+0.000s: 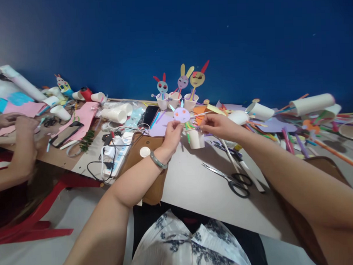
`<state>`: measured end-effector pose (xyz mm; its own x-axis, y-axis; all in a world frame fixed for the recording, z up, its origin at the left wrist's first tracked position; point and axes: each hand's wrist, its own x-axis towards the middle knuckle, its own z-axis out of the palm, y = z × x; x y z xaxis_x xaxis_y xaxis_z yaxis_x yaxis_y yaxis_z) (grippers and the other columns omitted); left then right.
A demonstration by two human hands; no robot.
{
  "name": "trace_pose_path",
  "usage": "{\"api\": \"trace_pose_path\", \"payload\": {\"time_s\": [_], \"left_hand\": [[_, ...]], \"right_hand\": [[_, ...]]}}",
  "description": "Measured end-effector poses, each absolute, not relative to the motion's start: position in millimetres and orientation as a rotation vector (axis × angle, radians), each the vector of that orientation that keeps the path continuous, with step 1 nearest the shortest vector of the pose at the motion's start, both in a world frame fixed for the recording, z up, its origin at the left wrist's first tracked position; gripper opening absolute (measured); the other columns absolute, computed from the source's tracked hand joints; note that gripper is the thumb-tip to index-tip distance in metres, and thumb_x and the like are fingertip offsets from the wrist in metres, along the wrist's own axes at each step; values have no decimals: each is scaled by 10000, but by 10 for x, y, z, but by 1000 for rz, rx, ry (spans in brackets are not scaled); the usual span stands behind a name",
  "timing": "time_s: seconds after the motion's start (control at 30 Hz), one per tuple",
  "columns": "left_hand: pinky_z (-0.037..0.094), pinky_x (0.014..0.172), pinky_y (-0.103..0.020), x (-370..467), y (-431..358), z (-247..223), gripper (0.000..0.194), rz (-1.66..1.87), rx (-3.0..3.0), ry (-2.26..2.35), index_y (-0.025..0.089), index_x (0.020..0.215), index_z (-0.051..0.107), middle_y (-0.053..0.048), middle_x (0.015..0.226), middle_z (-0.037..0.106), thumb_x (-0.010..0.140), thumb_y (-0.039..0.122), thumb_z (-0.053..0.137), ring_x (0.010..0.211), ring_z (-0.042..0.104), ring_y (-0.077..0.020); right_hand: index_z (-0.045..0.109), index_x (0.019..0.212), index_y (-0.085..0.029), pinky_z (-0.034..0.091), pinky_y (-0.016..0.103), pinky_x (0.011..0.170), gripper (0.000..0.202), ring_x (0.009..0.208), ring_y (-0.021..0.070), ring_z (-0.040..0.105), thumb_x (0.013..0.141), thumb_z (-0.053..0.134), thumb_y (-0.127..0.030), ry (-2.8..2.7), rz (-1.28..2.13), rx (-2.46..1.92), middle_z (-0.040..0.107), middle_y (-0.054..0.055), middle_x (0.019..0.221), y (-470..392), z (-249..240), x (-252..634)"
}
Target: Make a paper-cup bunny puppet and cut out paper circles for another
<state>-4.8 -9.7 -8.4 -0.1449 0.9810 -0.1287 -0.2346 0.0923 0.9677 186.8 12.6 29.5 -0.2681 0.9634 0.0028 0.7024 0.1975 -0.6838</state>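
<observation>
In front of me stands a white paper cup (197, 139) bearing a rabbit puppet with a lilac paper head (181, 114), pale blue ears and orange eyes. Green pipe-cleaner limbs (189, 133) hang over the cup's rim. My left hand (172, 135) is closed, its fingertips pinching at the lower left edge of the rabbit's head. On the other side, my right hand (218, 125) is closed in a pinch by the cup's rim; a small purplish bit shows at its fingertips, too small to name. Black-handled scissors (228, 179) lie open below my right forearm.
Three finished-looking puppets in cups, one with a yellow head (197, 79), stand by the blue wall. A white power strip (119, 155) with cables lies left. Paper cups (259, 111) and pipe cleaners crowd the right. Another person's hands (22, 124) are at far left.
</observation>
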Motion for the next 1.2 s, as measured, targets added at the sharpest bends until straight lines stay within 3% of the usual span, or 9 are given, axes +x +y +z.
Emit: {"api": "trace_pose_path", "payload": {"time_s": [0.23,0.43,0.53,0.67,0.83,1.2], "left_hand": [[380,599,-197,-23,-164,-80,138,1126,887,1138,201,888,506,56,726,557,856,95,589,636,579,-82],[461,722,-208,-50,-153,-204,282,1282,1272,967,185,903,559,34,828,610,698,7,635,753,587,-89],[469,728,-232,-51,-155,-290,291,1332,1493,830,187,1010,625,12,853,626,743,100,703,786,590,-111],[475,694,-256,-57,-156,-344,296,1355,1692,649,192,1102,685,-5,833,647,831,284,759,743,590,-123],[496,681,-264,-66,-157,-330,319,1398,1749,555,185,1046,754,-45,885,688,872,452,765,756,611,-130],[538,713,-270,-49,-163,-331,292,1548,1506,604,205,979,786,-46,932,716,850,466,809,801,662,-133]], "right_hand": [[594,741,-230,533,323,645,307,705,199,666,843,764,-464,-1885,901,-1491,712,40,729,-93,321,2051],[654,744,-236,573,366,724,453,769,225,711,738,822,-657,-1686,1021,-1412,762,61,788,-223,394,2130],[672,728,-229,578,370,771,527,769,216,705,625,875,-704,-1585,1094,-1343,760,58,778,-298,420,2142],[671,727,-220,579,383,802,551,772,212,703,585,901,-700,-1493,1120,-1306,751,49,767,-385,440,2158],[682,720,-208,576,362,805,570,813,210,711,535,933,-686,-1390,1149,-1264,763,56,835,-438,413,2192],[682,681,-211,571,351,763,458,806,196,674,644,921,-601,-1423,1132,-1105,725,65,850,-572,462,2075]]}}
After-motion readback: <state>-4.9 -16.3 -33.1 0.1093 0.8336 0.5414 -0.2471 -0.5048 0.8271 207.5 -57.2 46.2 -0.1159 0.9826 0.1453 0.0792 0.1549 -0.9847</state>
